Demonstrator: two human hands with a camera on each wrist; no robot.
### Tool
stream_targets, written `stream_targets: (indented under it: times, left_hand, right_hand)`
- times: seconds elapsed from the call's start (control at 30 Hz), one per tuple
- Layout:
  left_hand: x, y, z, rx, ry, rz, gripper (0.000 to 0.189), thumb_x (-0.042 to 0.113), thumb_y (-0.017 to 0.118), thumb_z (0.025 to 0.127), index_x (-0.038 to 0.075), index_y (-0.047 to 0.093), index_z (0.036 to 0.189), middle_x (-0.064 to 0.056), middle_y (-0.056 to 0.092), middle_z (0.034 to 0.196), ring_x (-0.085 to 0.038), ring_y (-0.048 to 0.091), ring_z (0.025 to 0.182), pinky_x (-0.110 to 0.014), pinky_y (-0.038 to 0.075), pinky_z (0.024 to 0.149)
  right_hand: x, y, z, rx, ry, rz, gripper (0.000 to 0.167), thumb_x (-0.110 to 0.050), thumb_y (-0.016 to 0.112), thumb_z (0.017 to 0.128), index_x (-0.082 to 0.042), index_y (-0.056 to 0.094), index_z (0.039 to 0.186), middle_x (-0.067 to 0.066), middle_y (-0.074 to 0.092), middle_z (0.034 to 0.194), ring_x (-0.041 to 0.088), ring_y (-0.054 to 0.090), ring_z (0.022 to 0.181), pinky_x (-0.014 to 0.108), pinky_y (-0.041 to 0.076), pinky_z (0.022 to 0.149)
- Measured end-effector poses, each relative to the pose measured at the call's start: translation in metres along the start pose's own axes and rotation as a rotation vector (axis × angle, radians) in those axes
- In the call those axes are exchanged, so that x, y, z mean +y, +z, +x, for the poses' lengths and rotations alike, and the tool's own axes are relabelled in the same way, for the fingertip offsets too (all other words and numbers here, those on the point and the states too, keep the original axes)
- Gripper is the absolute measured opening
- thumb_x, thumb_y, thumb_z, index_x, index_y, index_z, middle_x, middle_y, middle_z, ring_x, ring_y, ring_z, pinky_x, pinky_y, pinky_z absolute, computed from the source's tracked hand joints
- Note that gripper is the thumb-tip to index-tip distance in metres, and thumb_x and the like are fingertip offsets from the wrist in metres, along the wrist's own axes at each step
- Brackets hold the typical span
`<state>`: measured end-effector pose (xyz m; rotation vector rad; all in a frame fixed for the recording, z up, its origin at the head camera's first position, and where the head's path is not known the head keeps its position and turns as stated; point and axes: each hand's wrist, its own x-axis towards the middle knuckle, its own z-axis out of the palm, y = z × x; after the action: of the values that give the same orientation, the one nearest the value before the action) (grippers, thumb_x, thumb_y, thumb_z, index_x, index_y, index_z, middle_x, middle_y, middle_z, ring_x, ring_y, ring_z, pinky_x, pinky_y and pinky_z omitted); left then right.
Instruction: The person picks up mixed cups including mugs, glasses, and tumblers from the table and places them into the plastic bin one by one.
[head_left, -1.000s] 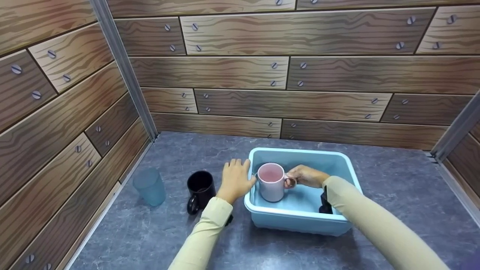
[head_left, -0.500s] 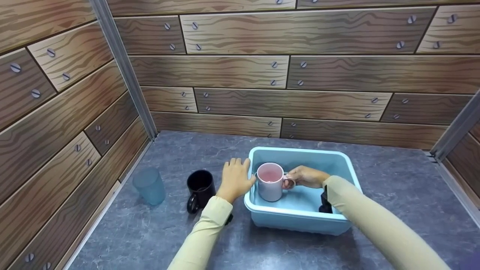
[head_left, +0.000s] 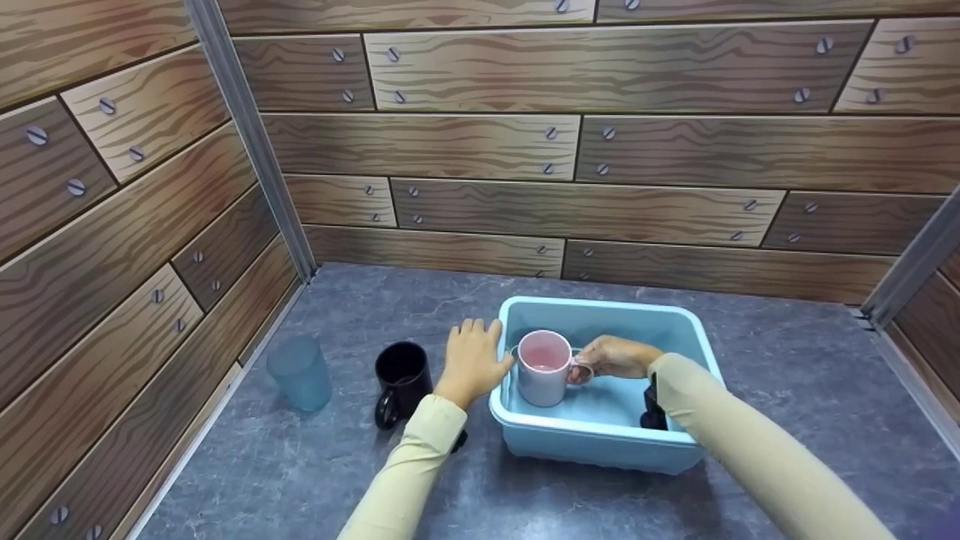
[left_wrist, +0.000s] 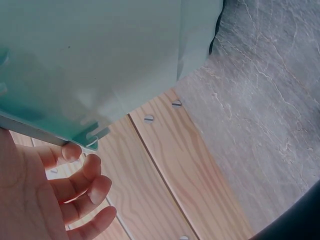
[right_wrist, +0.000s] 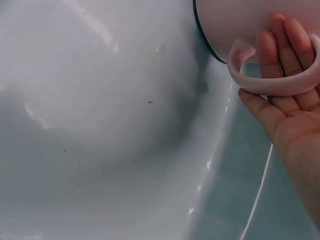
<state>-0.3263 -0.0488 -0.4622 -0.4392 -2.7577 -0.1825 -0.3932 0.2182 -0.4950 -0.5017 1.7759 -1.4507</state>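
A white mug with a pink inside stands upright within the light-blue plastic basin, near its left wall. My right hand reaches into the basin and holds the mug's handle; in the right wrist view, several fingers pass through the handle and the thumb lies against it. On the basin's left rim rests my left hand, its fingers extended in the head view. The left wrist view has that hand with loosely bent fingers against the basin's edge.
Left of the basin, a black mug stands on the grey marbled table, its handle toward me. Farther left is a translucent blue cup. Wood-patterned walls close off the back and the sides.
Both hands keep nearly the same place. The mug in my right hand shifts very slightly; the cup and black mug stay where they were.
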Motion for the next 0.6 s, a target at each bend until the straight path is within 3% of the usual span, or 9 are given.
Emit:
stream_targets:
  times: [0.23, 0.6]
  left_hand:
    - [0.0003, 0.0003, 0.0002, -0.021, -0.017, -0.003, 0.042, 0.039, 0.057, 0.083, 0.011, 0.055, 0.114, -0.015, 0.063, 0.107, -0.030, 0.056, 0.105, -0.046, 0.043, 0.089]
    - [0.0003, 0.0005, 0.0000, -0.024, -0.015, -0.003, 0.040, 0.040, 0.056, 0.083, 0.011, 0.055, 0.111, -0.014, 0.062, 0.106, -0.029, 0.055, 0.103, -0.044, 0.042, 0.087]
  right_hand:
    - [-0.0028, 0.0006, -0.0011, 0.044, 0.064, -0.034, 0.021, -0.015, 0.053, 0.093, -0.010, 0.072, 0.085, -0.003, 0.073, 0.084, 0.011, 0.068, 0.088, 0.033, 0.048, 0.090]
    - [-0.0097, 0.0018, -0.0023, 0.101, 0.119, -0.060, 0.023, -0.013, 0.054, 0.091, 0.001, 0.071, 0.095, 0.002, 0.073, 0.086, 0.015, 0.069, 0.087, 0.034, 0.050, 0.087]
